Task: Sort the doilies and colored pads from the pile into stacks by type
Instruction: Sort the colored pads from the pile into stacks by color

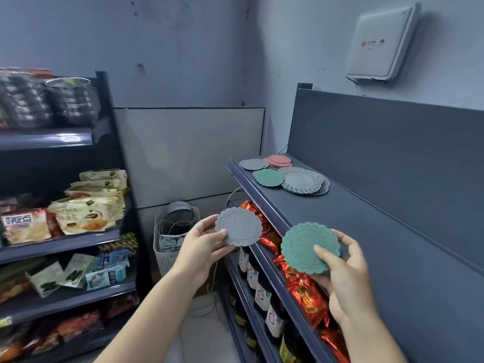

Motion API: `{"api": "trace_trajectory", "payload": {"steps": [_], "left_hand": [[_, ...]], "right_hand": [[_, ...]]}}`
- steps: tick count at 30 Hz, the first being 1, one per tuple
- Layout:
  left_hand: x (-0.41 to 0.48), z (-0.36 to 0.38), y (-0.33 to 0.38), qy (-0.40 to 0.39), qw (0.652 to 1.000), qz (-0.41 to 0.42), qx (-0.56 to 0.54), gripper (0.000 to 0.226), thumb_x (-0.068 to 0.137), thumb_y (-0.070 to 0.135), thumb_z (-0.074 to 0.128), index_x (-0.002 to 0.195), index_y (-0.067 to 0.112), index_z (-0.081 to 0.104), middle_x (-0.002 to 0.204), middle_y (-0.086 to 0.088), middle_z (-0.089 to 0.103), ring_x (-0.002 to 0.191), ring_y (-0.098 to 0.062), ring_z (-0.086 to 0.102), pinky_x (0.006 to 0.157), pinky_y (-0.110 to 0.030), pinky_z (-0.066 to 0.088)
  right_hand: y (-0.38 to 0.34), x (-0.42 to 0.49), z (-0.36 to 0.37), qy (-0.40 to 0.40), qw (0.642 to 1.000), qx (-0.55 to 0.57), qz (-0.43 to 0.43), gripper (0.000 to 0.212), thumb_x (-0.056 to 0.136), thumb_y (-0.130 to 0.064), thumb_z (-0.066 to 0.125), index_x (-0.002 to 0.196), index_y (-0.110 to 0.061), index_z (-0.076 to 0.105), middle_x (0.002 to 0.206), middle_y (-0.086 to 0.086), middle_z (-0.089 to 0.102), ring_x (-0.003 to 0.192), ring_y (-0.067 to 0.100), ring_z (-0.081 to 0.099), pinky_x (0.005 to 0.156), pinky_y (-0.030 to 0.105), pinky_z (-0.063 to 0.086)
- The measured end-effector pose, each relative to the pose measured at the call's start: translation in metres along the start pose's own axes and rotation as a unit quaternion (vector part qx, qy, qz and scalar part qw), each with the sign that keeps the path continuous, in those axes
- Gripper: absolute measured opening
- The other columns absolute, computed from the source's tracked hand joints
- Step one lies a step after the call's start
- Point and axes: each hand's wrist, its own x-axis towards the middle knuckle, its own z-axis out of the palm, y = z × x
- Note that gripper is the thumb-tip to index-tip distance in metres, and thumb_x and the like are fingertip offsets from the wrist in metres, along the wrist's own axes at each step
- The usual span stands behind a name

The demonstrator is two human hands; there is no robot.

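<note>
Your left hand (207,247), 7 o'clock, pinches a grey pad (238,226) by its rim, while your right hand (343,273), 5 o'clock, grips a green pad (310,247) by the shelf (379,244) edge (lace doilies (303,182) and pink pads (280,160) lie on the shelf, 11 o'clock of it).

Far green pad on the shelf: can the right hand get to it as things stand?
Probably yes: the shelf looks bare between the right hand and the far green pad. But that hand already grips its own green pad, so could only stack.
</note>
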Motion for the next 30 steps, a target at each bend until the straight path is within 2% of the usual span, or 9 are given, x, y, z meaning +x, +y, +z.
{"api": "trace_trajectory", "payload": {"steps": [5, 8, 11, 15, 18, 19, 22, 27, 30], "left_hand": [[0.106, 0.03, 0.025, 0.002, 0.999, 0.008, 0.048, 0.033, 0.088, -0.007, 0.058, 0.111, 0.015, 0.059, 0.113, -0.015, 0.063, 0.099, -0.03, 0.068, 0.075, -0.036, 0.06], [0.17, 0.046, 0.04, -0.004, 0.996, 0.026, 0.083, 0.032, 0.089, -0.005, 0.059, 0.112, 0.016, 0.058, 0.11, -0.012, 0.063, 0.1, -0.029, 0.067, 0.068, -0.031, 0.06], [0.231, 0.055, 0.045, 0.003, 0.993, 0.04, 0.112, 0.04, 0.09, -0.004, 0.059, 0.126, 0.012, 0.053, 0.111, -0.01, 0.063, 0.1, -0.026, 0.067, 0.067, -0.029, 0.06], [0.31, 0.068, 0.041, -0.038, 0.984, 0.049, 0.166, 0.044, 0.092, -0.001, 0.058, 0.133, 0.012, 0.048, 0.112, -0.008, 0.064, 0.098, -0.023, 0.066, 0.067, -0.028, 0.06], [0.374, 0.075, 0.045, -0.071, 0.967, 0.086, 0.23, 0.042, 0.094, 0.002, 0.056, 0.133, 0.014, 0.049, 0.108, -0.01, 0.062, 0.087, -0.019, 0.063, 0.068, -0.029, 0.058], [0.396, 0.076, 0.047, -0.078, 0.958, 0.1, 0.257, 0.042, 0.093, 0.002, 0.055, 0.134, 0.014, 0.05, 0.106, -0.011, 0.061, 0.084, -0.019, 0.061, 0.072, -0.033, 0.056], [0.453, 0.081, 0.055, -0.112, 0.901, 0.134, 0.397, 0.044, 0.091, 0.005, 0.052, 0.133, 0.016, 0.051, 0.117, -0.011, 0.06, 0.091, -0.021, 0.058, 0.08, -0.035, 0.052], [0.487, 0.088, 0.057, -0.19, 0.678, 0.245, 0.667, 0.053, 0.081, 0.017, 0.055, 0.134, 0.021, 0.05, 0.14, -0.002, 0.05, 0.125, -0.031, 0.042, 0.102, -0.039, 0.035], [0.482, 0.102, 0.051, -0.262, 0.637, 0.331, 0.645, 0.053, 0.078, 0.019, 0.056, 0.131, 0.019, 0.054, 0.14, -0.001, 0.049, 0.125, -0.03, 0.041, 0.099, -0.039, 0.034]], "right_hand": [[0.0, 0.104, 0.05, 0.013, 1.0, 0.007, -0.023, 0.036, 0.085, 0.002, 0.063, 0.1, -0.029, 0.053, 0.105, 0.002, 0.064, 0.092, 0.023, 0.066, 0.062, 0.039, 0.06], [-0.001, 0.158, 0.08, 0.041, 0.997, -0.017, -0.062, 0.042, 0.078, -0.008, 0.067, 0.098, -0.044, 0.057, 0.117, 0.002, 0.063, 0.105, 0.025, 0.062, 0.087, 0.054, 0.053], [0.005, 0.201, 0.108, 0.036, 0.994, -0.067, -0.076, 0.043, 0.077, -0.009, 0.067, 0.101, -0.045, 0.06, 0.121, -0.002, 0.061, 0.111, 0.022, 0.059, 0.094, 0.055, 0.049], [0.018, 0.253, 0.137, 0.066, 0.984, -0.124, -0.111, 0.034, 0.081, -0.004, 0.068, 0.093, -0.033, 0.057, 0.107, -0.003, 0.061, 0.1, 0.017, 0.061, 0.086, 0.042, 0.054], [0.029, 0.285, 0.153, 0.097, 0.968, -0.187, -0.138, 0.029, 0.082, -0.003, 0.067, 0.096, -0.023, 0.052, 0.097, -0.015, 0.056, 0.084, -0.005, 0.055, 0.064, 0.007, 0.045], [0.033, 0.294, 0.159, 0.109, 0.962, -0.208, -0.14, 0.03, 0.082, -0.003, 0.068, 0.099, -0.021, 0.051, 0.095, -0.019, 0.053, 0.082, -0.008, 0.052, 0.06, 0.005, 0.042], [0.043, 0.318, 0.176, 0.172, 0.939, -0.266, -0.135, 0.036, 0.081, -0.004, 0.069, 0.105, -0.022, 0.049, 0.098, -0.019, 0.051, 0.09, 0.001, 0.052, 0.07, 0.01, 0.038], [0.055, 0.335, 0.198, 0.287, 0.871, -0.38, -0.121, 0.043, 0.082, -0.002, 0.067, 0.118, -0.021, 0.052, 0.111, -0.008, 0.05, 0.106, 0.007, 0.047, 0.088, 0.022, 0.033], [0.063, 0.329, 0.202, 0.334, 0.822, -0.449, -0.106, 0.042, 0.084, -0.006, 0.065, 0.122, -0.019, 0.054, 0.111, -0.01, 0.046, 0.104, 0.003, 0.043, 0.09, 0.019, 0.031]]}}
